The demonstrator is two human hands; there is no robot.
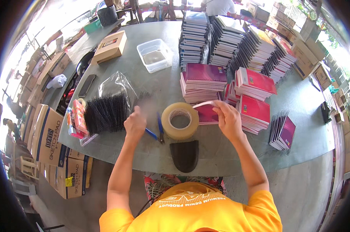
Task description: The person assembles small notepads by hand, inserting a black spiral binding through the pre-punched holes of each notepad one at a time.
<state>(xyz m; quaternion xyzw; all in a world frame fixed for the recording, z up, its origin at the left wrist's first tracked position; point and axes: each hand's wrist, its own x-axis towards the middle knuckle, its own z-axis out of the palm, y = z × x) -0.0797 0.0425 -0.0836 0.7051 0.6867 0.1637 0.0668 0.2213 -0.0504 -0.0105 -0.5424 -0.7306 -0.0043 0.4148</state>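
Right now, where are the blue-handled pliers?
In the head view, the blue-handled pliers lie left of centre on the table, between the left hand and the tape roll, up and left of the black rounded pad.

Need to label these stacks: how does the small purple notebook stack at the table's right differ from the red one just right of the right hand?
Colour: the purple stack has a purple top cover; the red stack a red-pink one.
Binding: black coils show on the purple stack; none are visible on the red stack.
Placement: the purple stack stands apart; the red stack sits close among others.
Shared: pale page edges, same table.
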